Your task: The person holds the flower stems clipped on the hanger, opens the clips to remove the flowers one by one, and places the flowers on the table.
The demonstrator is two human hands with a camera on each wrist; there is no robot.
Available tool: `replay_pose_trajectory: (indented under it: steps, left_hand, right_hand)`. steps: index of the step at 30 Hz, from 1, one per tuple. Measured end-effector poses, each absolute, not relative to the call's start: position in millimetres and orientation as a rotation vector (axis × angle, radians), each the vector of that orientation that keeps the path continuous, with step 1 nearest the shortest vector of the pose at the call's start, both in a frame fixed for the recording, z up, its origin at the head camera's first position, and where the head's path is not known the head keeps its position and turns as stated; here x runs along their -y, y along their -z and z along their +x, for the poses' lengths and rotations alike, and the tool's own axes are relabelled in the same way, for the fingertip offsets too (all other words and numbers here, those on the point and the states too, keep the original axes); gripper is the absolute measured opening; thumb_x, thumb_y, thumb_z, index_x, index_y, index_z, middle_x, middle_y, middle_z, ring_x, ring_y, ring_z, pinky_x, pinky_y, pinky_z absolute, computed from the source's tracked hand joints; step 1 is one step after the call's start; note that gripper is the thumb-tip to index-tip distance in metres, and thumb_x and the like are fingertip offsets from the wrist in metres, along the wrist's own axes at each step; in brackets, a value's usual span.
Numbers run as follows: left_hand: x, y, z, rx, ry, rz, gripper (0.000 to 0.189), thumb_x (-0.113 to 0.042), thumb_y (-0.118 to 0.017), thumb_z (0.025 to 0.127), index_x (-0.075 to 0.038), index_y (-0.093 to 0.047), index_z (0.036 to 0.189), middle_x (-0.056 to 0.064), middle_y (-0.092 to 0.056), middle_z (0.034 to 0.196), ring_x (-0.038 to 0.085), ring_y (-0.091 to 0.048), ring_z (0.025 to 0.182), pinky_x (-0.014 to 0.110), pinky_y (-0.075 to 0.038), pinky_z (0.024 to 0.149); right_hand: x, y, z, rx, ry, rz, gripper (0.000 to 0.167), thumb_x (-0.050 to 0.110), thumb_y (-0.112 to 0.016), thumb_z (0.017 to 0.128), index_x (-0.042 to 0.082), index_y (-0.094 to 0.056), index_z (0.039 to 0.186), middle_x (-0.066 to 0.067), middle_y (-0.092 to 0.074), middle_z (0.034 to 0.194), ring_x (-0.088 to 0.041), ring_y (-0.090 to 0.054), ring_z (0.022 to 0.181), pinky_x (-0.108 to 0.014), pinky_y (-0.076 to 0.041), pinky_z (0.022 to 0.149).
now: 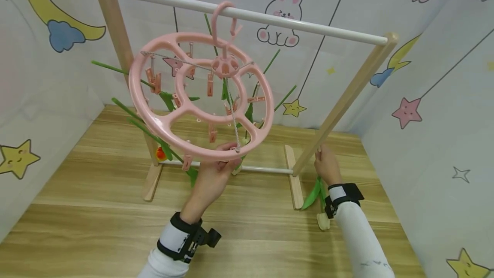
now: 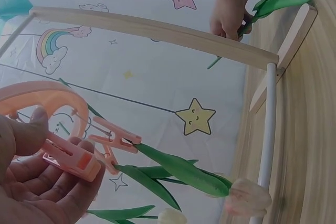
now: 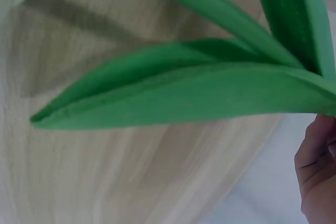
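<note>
A pink round clip hanger (image 1: 164, 128) hangs by its hook from the white bar of a wooden rack. At its near rim, my left hand (image 1: 212, 179) holds a pink clothespin (image 2: 73, 158) between thumb and fingers; nothing shows between that peg's tips. Beyond it, another pink clothespin (image 2: 115, 135) grips an artificial tulip (image 2: 247, 198) hanging bloom down. Outside the rack's right post, my right hand (image 1: 328, 166) grips a white tulip (image 1: 323, 221) by its stem, bloom downward. Its green leaf (image 3: 168, 95) fills much of the right wrist view, where only part of the hand shows.
Several tulips hang from the hanger, their green stems (image 1: 125, 108) sticking out; an orange bloom (image 1: 161, 153) is near the left post. The rack's right post (image 1: 347, 98) stands between my hands, its wooden foot (image 1: 295, 188) on the wood-grain surface (image 1: 251, 235). Patterned walls surround it.
</note>
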State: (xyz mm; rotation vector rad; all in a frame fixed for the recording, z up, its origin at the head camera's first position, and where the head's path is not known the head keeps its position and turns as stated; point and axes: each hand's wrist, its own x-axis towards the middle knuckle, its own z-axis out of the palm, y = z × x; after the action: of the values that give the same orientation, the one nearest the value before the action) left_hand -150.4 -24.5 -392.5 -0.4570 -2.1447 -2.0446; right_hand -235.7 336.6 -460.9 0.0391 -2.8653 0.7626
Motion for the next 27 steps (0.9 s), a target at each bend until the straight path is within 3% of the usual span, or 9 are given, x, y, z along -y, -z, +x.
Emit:
replay_pose_trajectory:
  steps: [5,10,14,16,19,22,27]
  left_hand:
    - [26,392,-150,2.138,2.052,-0.474,0.041,-0.005,-0.067,0.092,0.003,-0.058,0.132,0.023,-0.057,0.136,0.034,-0.063,0.118,0.025,-0.054,0.092]
    - [27,392,-150,2.151,2.042,-0.464,0.042,-0.005,-0.067,0.092,0.003,-0.058,0.132,0.021,-0.057,0.136,0.033,-0.063,0.119,0.028,-0.054,0.095]
    - [26,394,-150,2.155,2.032,-0.459,0.042,-0.005,-0.067,0.092,0.003,-0.058,0.132,0.021,-0.057,0.137,0.033,-0.063,0.119,0.028,-0.054,0.094]
    - [26,394,-150,2.152,2.032,-0.462,0.042,-0.005,-0.067,0.092,0.003,-0.058,0.132,0.022,-0.058,0.136,0.033,-0.063,0.119,0.027,-0.054,0.094]
    - [26,394,-150,2.152,2.035,-0.463,0.042,-0.005,-0.067,0.092,0.003,-0.058,0.132,0.022,-0.057,0.137,0.033,-0.063,0.119,0.026,-0.054,0.094]
    - [26,395,-150,2.156,2.044,-0.46,0.042,-0.005,-0.066,0.092,0.002,-0.058,0.133,0.021,-0.056,0.138,0.033,-0.062,0.12,0.027,-0.054,0.094]
    - [27,395,-150,2.157,2.042,-0.478,0.043,-0.006,-0.066,0.093,0.003,-0.057,0.134,0.022,-0.055,0.139,0.033,-0.062,0.12,0.026,-0.054,0.094]
  right_hand:
    - [-332,468,-233,2.859,-0.693,0.039,0.032,0.002,-0.044,0.102,-0.001,-0.049,0.134,-0.033,-0.061,0.122,-0.046,-0.064,0.104,-0.058,-0.051,0.083]
    - [-330,471,-233,2.836,-0.679,0.089,0.024,-0.001,-0.047,0.1,-0.003,-0.057,0.122,-0.033,-0.063,0.118,-0.048,-0.062,0.109,-0.06,-0.05,0.088]
    - [-328,470,-233,2.909,-0.659,0.079,0.024,-0.004,-0.044,0.096,-0.009,-0.059,0.114,-0.033,-0.063,0.1,-0.044,-0.062,0.088,-0.054,-0.05,0.074]
    - [-327,468,-232,2.987,-0.664,0.05,0.03,-0.003,-0.043,0.092,-0.01,-0.059,0.117,-0.03,-0.06,0.094,-0.037,-0.057,0.077,-0.046,-0.046,0.065]
    - [-326,465,-230,3.109,-0.668,0.012,0.044,-0.001,-0.042,0.089,-0.008,-0.054,0.131,-0.028,-0.055,0.098,-0.03,-0.047,0.075,-0.037,-0.039,0.061]
    - [-324,463,-228,3.169,-0.686,0.016,0.051,-0.001,-0.044,0.088,-0.007,-0.047,0.139,-0.032,-0.053,0.106,-0.031,-0.047,0.078,-0.037,-0.039,0.063]
    - [-324,463,-228,3.209,-0.649,0.067,0.046,-0.004,-0.046,0.093,-0.008,-0.048,0.138,-0.036,-0.054,0.109,-0.037,-0.051,0.089,-0.042,-0.042,0.07]
